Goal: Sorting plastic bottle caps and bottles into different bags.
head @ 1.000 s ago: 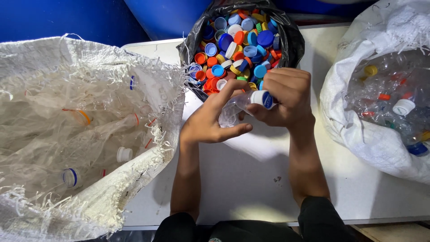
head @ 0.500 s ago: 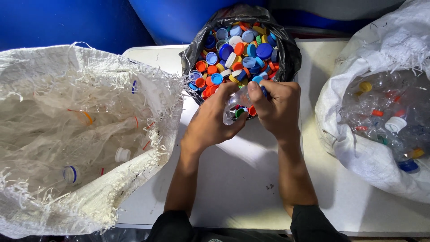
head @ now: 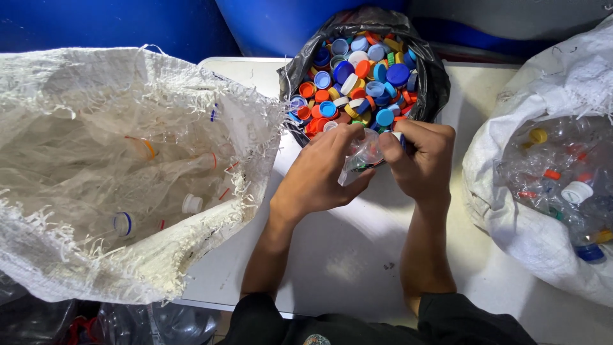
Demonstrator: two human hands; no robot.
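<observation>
We have the bottle [head: 361, 156] between both hands, over the table [head: 357, 255] just in front of the black bag [head: 429, 83] of caps [head: 357, 76]. It's a small clear plastic bottle, crushed flat by the look of it. The left hand [head: 322, 172] is wrapped around its lower body, fingers curled over the top and thumb under. The right hand [head: 418, 160] is clenched on the neck end, where a bit of white and blue shows between the fingers; it could be the cap, we can't tell for sure. Handling judgement: it looks empty, so very light. Thin walls, soft, buckles under any squeeze and won't hold shape. Smooth film-like surface, probably a bit slippery, and the creases add some purchase. Not fragile, nothing to break. Stiffest point is the threaded neck, so that's the place for a firm pinch; the body only takes a loose wrap to stop it from turning. Around us: the woven white sack [head: 128, 172] on the left holds clear bottles without caps, lying flat inside. The second sack [head: 511, 191] on the right holds bottles with caps on: orange, yellow, white, blue. The cap bag is full nearly to the rim, mostly blue, orange and white.
</observation>
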